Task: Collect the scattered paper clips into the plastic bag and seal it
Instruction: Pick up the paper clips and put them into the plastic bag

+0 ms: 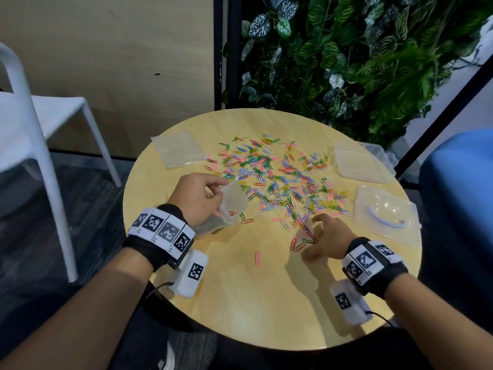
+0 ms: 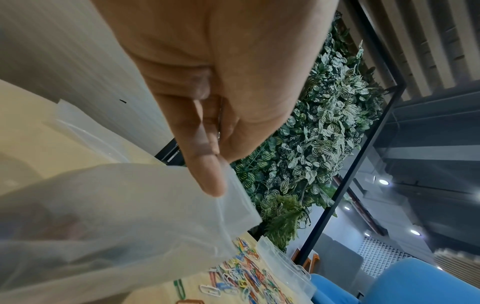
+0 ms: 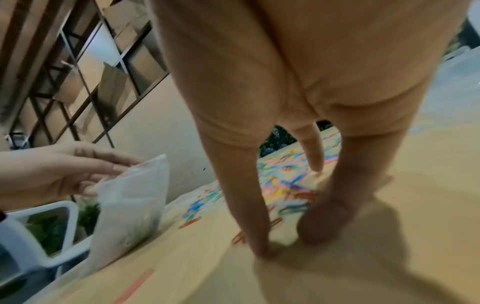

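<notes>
Many coloured paper clips (image 1: 280, 177) lie scattered over the middle of the round wooden table (image 1: 253, 303). My left hand (image 1: 213, 190) holds a clear plastic bag (image 1: 234, 201) upright at the table's left, pinching its rim between thumb and fingers (image 2: 207, 181). A few clips show through the bag (image 3: 132, 205) near its bottom. My right hand (image 1: 312, 236) reaches down at the near edge of the pile, and its straight fingertips (image 3: 262, 251) touch the table around a small cluster of clips (image 3: 285, 197). One pink clip (image 1: 257, 258) lies alone nearer to me.
A second flat plastic bag (image 1: 178, 152) lies at the back left. Two clear plastic boxes (image 1: 360, 162) (image 1: 384, 212) sit along the right rim. A white chair (image 1: 40, 116) stands left, a blue seat (image 1: 458, 182) right, and a plant wall (image 1: 346, 62) behind.
</notes>
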Motion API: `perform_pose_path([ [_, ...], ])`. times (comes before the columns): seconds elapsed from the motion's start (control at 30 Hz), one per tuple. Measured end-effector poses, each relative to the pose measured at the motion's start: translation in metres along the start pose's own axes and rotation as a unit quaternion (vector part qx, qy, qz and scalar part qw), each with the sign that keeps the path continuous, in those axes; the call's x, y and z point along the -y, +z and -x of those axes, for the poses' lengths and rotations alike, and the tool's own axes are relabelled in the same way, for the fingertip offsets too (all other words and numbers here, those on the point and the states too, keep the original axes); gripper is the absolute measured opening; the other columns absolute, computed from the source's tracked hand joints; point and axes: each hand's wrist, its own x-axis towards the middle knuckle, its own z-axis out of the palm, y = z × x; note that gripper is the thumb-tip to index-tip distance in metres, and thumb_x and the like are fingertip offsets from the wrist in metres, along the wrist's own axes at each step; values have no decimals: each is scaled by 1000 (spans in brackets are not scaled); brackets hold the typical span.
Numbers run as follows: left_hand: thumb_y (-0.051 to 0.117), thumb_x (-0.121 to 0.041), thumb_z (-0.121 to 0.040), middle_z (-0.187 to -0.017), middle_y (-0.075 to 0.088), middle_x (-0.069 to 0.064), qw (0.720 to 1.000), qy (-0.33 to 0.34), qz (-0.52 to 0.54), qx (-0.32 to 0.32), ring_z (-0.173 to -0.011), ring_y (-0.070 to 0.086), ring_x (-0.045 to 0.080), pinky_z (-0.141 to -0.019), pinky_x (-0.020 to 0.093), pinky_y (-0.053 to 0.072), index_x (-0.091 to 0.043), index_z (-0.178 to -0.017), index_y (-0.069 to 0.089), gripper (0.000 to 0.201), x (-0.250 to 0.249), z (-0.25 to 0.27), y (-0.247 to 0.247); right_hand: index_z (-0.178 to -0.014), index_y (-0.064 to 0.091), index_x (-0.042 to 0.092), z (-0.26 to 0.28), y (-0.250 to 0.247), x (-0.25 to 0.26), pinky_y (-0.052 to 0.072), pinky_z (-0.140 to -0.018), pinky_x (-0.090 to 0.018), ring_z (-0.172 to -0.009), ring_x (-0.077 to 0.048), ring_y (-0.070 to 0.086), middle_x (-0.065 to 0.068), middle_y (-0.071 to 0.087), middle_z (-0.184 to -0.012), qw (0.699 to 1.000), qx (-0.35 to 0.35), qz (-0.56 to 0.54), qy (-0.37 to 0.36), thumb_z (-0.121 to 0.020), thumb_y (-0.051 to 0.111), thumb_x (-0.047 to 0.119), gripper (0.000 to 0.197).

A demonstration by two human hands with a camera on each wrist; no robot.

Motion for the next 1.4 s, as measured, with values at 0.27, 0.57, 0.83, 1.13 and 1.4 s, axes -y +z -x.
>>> perform_pose_path([
  [0.27,60,-2,-92,-90,65,3,1000,-10,9,-16,-59,75,23,-69,39,62,-19,-109,73,28,5,0,-16,-126,54,13,-17,12,67,46,-85,-33,-106,-28,51,-13,46,-119,992,-68,-5,-110,-77,74,34,57],
  [0.57,61,-2,-92,-98,68,12,1000,-16,0,1,-60,75,25,-65,31,61,-20,-110,73,28,11,-5,-23,-85,78,17,-31,12,86,56,-81,-27,-82,-17,66,-1,74,-86,980,-119,36,-156,-83,60,11,18],
  [0.83,60,-3,-91,-76,72,4,995,-68,-35,71,-44,66,15,-48,18,54,-11,-100,77,21,11,3,-3,-81,74,-3,-34,-19,52,60,-80,-37,-80,-29,72,-18,74,-87,865,34,-497,-63,-74,77,4,10],
  [1.13,59,-7,-96,-99,74,10,992,-71,0,105,-55,73,16,-54,20,57,-4,-114,71,22,-3,4,27,-90,73,-2,9,8,98,58,-68,-20,-67,-14,69,-13,72,-81,839,87,-512,-163,-83,68,0,9],
  [1.4,62,-9,-95,-93,76,12,994,-82,25,68,-66,76,27,-74,37,63,-8,-102,75,15,-1,0,19,-99,77,17,20,6,113,50,-80,-21,-88,-18,68,-1,75,-99,944,-64,-112,-305,-83,54,-2,34],
])
